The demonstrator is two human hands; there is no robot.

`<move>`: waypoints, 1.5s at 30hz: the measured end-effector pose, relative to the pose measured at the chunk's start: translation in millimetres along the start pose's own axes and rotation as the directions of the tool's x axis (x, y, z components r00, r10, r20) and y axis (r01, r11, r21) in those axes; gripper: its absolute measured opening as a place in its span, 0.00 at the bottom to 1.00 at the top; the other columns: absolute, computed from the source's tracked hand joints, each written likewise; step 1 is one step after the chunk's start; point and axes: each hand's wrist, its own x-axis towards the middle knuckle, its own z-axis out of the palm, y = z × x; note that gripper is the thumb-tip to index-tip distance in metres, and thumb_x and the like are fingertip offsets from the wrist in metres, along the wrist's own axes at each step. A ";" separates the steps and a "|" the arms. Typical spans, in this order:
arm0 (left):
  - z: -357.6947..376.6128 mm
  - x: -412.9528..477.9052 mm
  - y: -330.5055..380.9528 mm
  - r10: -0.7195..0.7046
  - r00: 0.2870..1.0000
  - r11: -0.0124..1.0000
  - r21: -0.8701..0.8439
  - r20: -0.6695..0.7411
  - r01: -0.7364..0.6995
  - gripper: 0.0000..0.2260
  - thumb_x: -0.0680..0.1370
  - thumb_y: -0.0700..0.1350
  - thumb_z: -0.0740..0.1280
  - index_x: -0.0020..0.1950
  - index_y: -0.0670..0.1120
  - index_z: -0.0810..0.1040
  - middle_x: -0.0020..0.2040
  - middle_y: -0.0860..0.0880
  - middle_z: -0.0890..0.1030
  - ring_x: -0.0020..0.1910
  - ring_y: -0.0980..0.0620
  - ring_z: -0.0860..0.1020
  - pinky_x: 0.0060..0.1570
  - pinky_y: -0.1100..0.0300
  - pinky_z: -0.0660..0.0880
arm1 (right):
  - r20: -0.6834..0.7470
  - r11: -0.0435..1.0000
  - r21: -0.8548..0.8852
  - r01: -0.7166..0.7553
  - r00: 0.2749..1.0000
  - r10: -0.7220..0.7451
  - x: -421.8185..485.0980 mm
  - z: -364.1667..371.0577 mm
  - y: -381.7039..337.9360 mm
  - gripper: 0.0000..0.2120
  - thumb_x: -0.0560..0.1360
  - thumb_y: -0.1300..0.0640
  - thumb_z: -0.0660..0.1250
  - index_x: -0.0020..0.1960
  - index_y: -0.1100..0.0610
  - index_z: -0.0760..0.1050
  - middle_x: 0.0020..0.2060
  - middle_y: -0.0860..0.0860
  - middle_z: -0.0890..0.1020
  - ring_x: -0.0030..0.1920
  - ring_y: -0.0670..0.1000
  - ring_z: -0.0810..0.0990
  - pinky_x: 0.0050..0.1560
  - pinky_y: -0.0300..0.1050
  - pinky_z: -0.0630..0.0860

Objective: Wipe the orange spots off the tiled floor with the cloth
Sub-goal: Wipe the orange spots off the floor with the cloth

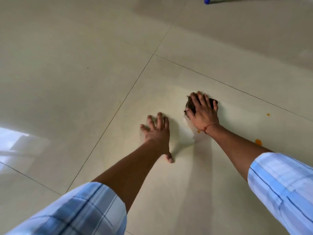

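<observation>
**Item 1, task's thing.** Dark brown crumpled cloth [188, 105], wadded on the pale beige glossy tiled floor [84, 65], right of centre and in the middle distance.

**Item 2, right hand** [203, 111]. Fingers spread and bent over the wad, thumb at its left side, gripping it and pressing it to the tile.

**Item 3, left hand** [156, 131]. Flat on the floor just left of the cloth, fingers straight and splayed, holding nothing. I read it as a prop for body weight.

**Item 4, orange spots.**
- A small one [198, 131] sits just beside the right wrist, on the near side.
- A larger one [258, 142] lies further right, close beside the forearm.
- A small one [268, 114] lies to the right, well apart from the cloth.

**Item 5, progress.** I judge the wiping to be part done at most. I count three spots unwiped, none under the cloth as far as I can see. The tile around and left of the hands shows no orange.

**Item 6, room.**
- Dark grout lines [135, 82] cross far and left of the hands. They are flush, with no raised edge visible.
- There is open tile on every side of the cloth.
- A rightward, nearward sweep would meet only the person's own right forearm and checked blue-and-white sleeve [279, 184].
- A small blue object [207, 0] sits at the far edge, well clear.
</observation>
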 end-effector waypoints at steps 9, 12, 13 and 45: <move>-18.2 10.0 25.2 0.162 0.984 0.962 0.208 0.076 -0.174 0.69 0.56 0.57 0.82 0.76 0.49 0.30 0.75 0.47 0.27 0.74 0.32 0.34 0.68 0.31 0.55 | -0.028 0.998 -0.023 0.061 0.998 -0.062 -76.3 10.7 21.3 0.33 0.76 0.39 0.52 0.78 0.48 0.57 0.78 0.51 0.60 0.77 0.55 0.57 0.74 0.62 0.51; -16.5 15.2 27.4 0.124 0.986 0.966 0.213 0.109 -0.145 0.71 0.55 0.56 0.83 0.74 0.50 0.28 0.73 0.48 0.24 0.73 0.31 0.32 0.68 0.30 0.54 | -0.040 0.994 -0.001 -0.107 0.993 0.107 -41.3 2.6 19.3 0.33 0.76 0.39 0.51 0.78 0.49 0.57 0.78 0.52 0.58 0.78 0.56 0.55 0.74 0.62 0.49; -15.3 16.0 27.6 0.127 0.986 0.967 0.206 0.111 -0.148 0.71 0.55 0.56 0.83 0.74 0.50 0.28 0.73 0.48 0.24 0.72 0.31 0.32 0.68 0.30 0.54 | -0.075 0.994 0.004 -0.107 0.991 0.107 -54.5 8.5 14.7 0.33 0.76 0.39 0.51 0.78 0.49 0.57 0.78 0.53 0.59 0.78 0.57 0.56 0.74 0.62 0.50; -5.8 36.2 139.6 0.258 0.962 0.918 0.289 0.089 -0.273 0.72 0.52 0.62 0.81 0.75 0.47 0.29 0.74 0.45 0.26 0.72 0.30 0.33 0.66 0.29 0.51 | -0.081 0.950 0.043 -0.309 0.947 0.312 -112.1 9.0 140.5 0.32 0.76 0.40 0.53 0.78 0.48 0.56 0.78 0.51 0.58 0.77 0.56 0.55 0.75 0.62 0.50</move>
